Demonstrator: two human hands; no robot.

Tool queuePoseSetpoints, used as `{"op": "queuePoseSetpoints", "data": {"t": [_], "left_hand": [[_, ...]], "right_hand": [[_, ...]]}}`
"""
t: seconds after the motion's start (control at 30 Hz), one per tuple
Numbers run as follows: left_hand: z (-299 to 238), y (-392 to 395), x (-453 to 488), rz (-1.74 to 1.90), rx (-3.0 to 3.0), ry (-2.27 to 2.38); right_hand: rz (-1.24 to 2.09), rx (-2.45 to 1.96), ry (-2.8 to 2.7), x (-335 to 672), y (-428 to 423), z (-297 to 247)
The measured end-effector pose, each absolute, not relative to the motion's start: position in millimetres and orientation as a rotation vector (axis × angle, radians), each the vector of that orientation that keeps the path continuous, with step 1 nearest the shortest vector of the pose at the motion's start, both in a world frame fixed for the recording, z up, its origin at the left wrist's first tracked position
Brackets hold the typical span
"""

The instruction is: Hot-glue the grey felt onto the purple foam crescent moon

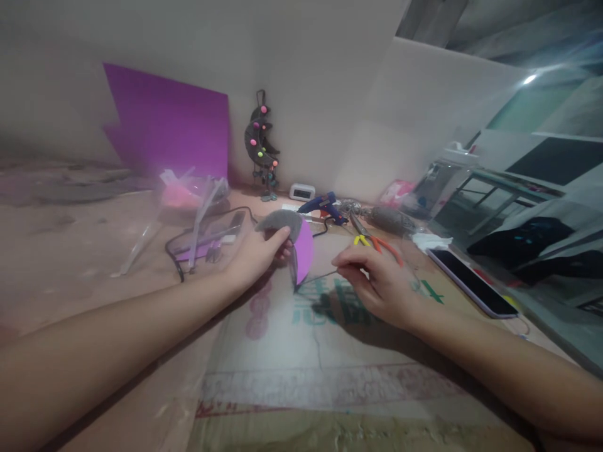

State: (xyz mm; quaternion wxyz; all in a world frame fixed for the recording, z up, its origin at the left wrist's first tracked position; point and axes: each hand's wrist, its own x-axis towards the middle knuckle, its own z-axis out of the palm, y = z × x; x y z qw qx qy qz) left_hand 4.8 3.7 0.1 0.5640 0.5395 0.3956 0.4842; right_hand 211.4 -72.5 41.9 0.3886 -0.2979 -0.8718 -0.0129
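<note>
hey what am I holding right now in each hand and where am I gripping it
Your left hand holds the grey-and-purple crescent by its grey side. Your right hand pinches a thin dark strand, away from the crescent's lower tip.

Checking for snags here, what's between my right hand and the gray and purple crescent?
In the head view, a thin dark strand runs from your right hand toward the bottom of the crescent.
</note>
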Motion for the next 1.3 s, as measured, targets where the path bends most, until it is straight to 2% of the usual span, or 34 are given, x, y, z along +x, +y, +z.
{"op": "queuePoseSetpoints", "data": {"t": [0.17,0.43,0.57,0.73,0.93,1.07,1.2,1.3], "left_hand": [[4.0,0.0,5.7,1.152,1.285,0.921],[3.8,0.7,5.8,1.178,1.34,0.922],[3.0,1.8,6.8,1.161,1.264,0.901],[1.4,1.1,6.5,1.159,1.31,0.915],[-1.5,4.3,2.2,1.149,1.584,1.058],[-3.4,6.7,1.3,1.125,1.617,1.13],[-4.2,6.8,2.6,1.127,1.619,1.107],[-2.7,5.0,3.4,1.111,1.607,1.106]], "right_hand": [[-0.124,-0.604,-2.444,208.8,-87.2,54.0],[-0.209,-0.308,-2.839,192.3,-92.7,23.9],[-0.074,-0.291,-2.788,188.8,-92.2,16.9],[-0.237,-0.236,-2.713,195.3,-95.3,35.5],[-0.351,-0.71,-2.454,228.8,-78.3,72.8],[-0.365,-1.132,-2.227,257.3,-38.0,69.9],[-0.255,-1.434,-2.218,269.3,-11.1,55.6],[-0.008,-1.439,-2.108,259.3,-16.0,48.0]]}}
